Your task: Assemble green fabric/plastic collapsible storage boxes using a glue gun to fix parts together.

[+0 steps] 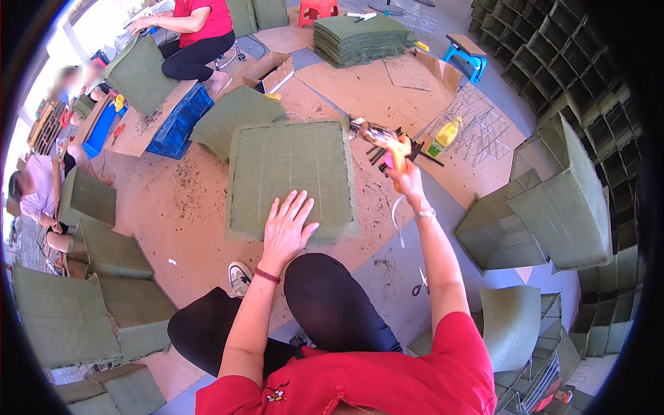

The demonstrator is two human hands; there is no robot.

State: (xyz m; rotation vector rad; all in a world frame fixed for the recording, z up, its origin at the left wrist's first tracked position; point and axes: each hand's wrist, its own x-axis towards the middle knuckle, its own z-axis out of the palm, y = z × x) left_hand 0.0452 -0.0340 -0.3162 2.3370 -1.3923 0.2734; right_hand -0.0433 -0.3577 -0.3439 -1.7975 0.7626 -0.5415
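My left hand [288, 223] lies flat, fingers spread, on the near part of a square green felt-like panel [290, 155] with faint pale lines across it. My right hand [408, 181] is wrapped round the orange-yellow handle of what looks like a glue gun [377, 134]. Its nozzle end is at the panel's far right corner; whether it touches cannot be made out. A white cord [397, 214] hangs below that hand. Black sticks [432, 158] lie on the floor behind the gun. More green sheets [220, 123] lie just beyond the panel.
A yellow-green bottle [445, 136] stands beside wire frames [487, 135] at the right. Green boxes [560, 200] stand nearby, with scissors [423, 280] on the floor. A green stack [360, 38], blue stool [465, 59] and blue crate [181, 121] are farther off. Other people work at the left.
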